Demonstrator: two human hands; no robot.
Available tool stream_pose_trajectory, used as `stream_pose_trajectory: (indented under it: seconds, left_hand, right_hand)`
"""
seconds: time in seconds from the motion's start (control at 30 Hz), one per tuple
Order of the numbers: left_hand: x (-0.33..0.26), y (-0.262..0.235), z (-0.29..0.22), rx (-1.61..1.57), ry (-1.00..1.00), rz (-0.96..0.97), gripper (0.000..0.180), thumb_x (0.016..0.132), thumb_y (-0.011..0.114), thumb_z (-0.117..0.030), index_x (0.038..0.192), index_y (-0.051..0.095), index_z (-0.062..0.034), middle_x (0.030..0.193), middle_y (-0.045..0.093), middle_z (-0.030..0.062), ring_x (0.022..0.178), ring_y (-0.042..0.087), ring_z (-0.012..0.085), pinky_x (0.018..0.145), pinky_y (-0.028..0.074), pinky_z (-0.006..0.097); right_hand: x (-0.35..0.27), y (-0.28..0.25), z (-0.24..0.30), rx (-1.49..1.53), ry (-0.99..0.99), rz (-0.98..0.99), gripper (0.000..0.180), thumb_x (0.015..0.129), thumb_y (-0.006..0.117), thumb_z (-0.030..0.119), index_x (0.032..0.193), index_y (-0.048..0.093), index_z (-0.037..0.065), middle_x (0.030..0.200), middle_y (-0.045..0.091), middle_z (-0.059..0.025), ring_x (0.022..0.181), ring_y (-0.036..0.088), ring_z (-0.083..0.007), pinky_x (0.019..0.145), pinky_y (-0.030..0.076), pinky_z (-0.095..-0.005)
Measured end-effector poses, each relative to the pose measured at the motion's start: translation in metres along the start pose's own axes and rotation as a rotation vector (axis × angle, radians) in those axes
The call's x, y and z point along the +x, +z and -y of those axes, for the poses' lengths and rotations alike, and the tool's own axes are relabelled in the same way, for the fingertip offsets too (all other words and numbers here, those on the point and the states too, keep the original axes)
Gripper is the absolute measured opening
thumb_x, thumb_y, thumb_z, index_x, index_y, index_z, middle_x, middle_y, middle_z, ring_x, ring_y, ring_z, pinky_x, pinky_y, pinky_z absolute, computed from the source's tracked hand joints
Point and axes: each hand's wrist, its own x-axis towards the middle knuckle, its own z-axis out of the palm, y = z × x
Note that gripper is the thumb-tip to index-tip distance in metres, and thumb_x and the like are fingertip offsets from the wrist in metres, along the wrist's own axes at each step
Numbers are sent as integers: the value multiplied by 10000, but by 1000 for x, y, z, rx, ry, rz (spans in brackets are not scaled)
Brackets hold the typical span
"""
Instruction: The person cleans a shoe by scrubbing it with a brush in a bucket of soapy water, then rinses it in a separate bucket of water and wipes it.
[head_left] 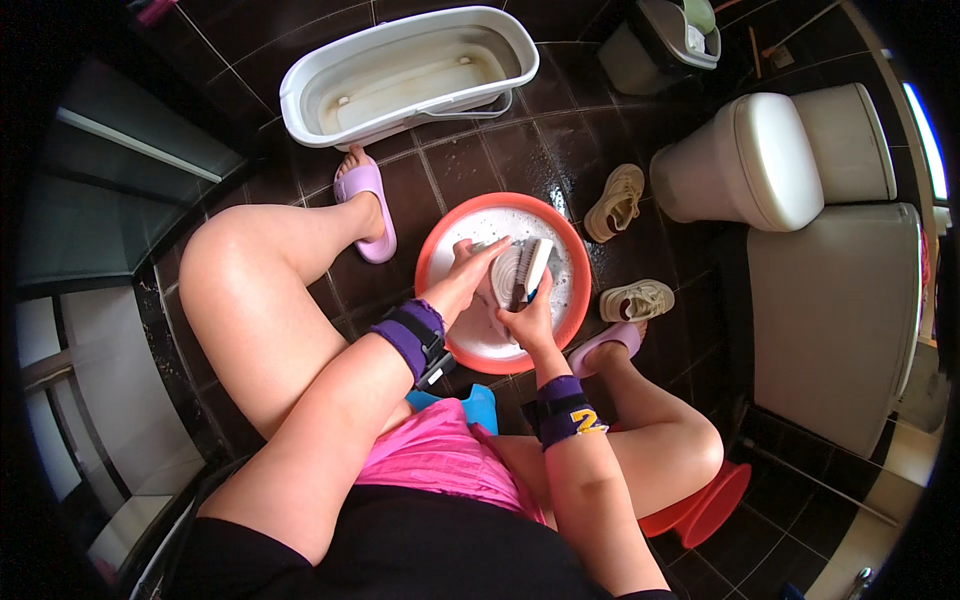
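Note:
In an orange-rimmed basin [577, 315] of foamy white water, both my hands are at work. My left hand [466, 277] is on the left side of a shoe [508, 276], with its pale ridged sole turned toward the right. My fingers and the foam hide most of the shoe's upper. My right hand [532, 318] is closed around a scrub brush [538, 265], which has a white back and stands up against the sole. Its bristles face the shoe, close to or touching it. Purple bands with dark straps circle both wrists.
Two beige sneakers [614, 204] lie right of the basin. A white oblong tub [300, 122] stands ahead, a toilet [735, 160] and a bin [655, 50] at the far right. My feet wear lilac slides [372, 225] on wet dark tiles. A red stool [715, 505] is at lower right.

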Motion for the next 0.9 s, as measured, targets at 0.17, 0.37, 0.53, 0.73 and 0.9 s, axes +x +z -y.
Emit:
stream_pose_trajectory:
  seconds: [0.17, 0.37, 0.53, 0.73, 0.9]
  left_hand:
    - [42, -8, 33, -223, -19, -151, 996, 683, 818, -383, 1406, 205, -78, 1329, 396, 231, 1217, 447, 339, 944, 412, 522]
    - [62, 9, 47, -270, -9, -208, 839, 727, 804, -320, 1368, 321, -74, 1243, 493, 149, 1111, 531, 285, 910, 455, 449]
    - [109, -7, 76, -319, 45, -231, 490, 724, 800, -359, 1089, 585, -114, 1038, 613, 70, 980, 566, 204, 819, 469, 386]
    - [125, 17, 82, -66, 142, -309, 432, 797, 699, -492, 1033, 608, -142, 994, 665, 129, 926, 624, 251, 763, 502, 410]
    - [124, 14, 89, -104, 26, -295, 395, 847, 668, -453, 1072, 591, -137, 1026, 658, 145, 961, 621, 258, 781, 504, 402]
  right_hand:
    - [4, 6, -6, 25, 22, 110, 1042, 590, 797, 40, 1438, 192, 38, 1303, 457, -202, 1218, 486, -337, 1020, 390, -379]
    - [13, -2, -35, 13, 144, 44, 638, 898, 644, 297, 1358, 377, -56, 1181, 596, -234, 1119, 581, -304, 941, 442, -361]
    - [-5, 13, 34, 77, 459, 151, 493, 983, 496, 244, 1459, 371, 212, 1134, 633, -249, 1009, 647, -328, 866, 480, -385]
    - [46, 16, 17, -103, 213, -32, 462, 957, 503, 199, 1413, 438, 158, 944, 656, -281, 878, 664, -403, 745, 515, -420]
    - [15, 25, 5, -113, 28, -60, 469, 965, 490, 185, 1426, 418, 136, 1037, 625, -313, 986, 640, -408, 813, 499, -422]
